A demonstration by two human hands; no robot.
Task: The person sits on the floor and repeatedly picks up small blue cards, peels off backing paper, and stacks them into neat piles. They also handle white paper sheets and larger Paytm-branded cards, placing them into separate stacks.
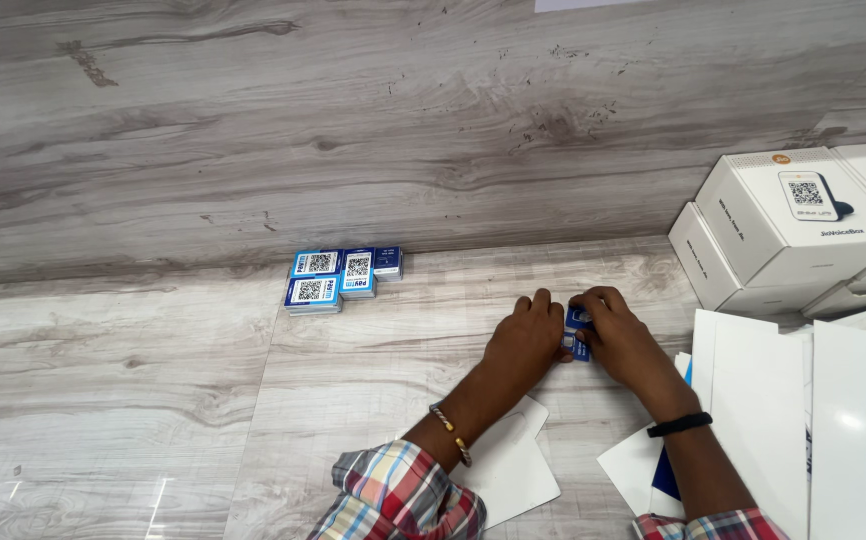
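Floor: grey wood-grain floor [153, 380] runs wide and bare to the left and near-left – the open room lies there; a matching wall [353, 120] closes the far edge.
White boxes: stacked white boxes [788, 230] hem the far right.
White sheets: white sheets [803, 400] crowd the near right; one more white sheet [508, 465] lies under the left forearm.
Card stacks: blue-and-white card stacks [338, 275] sit against the wall, left of the hands, well apart from them.
Left hand: left hand [528, 340] presses on the floor, fingers touching the card's left edge.
Right hand: right hand [618, 335] pinches the card from the right.
Blue card: small blue card [578, 335] between both hands, mostly hidden – long axis seems near-to-far; facing unclear.
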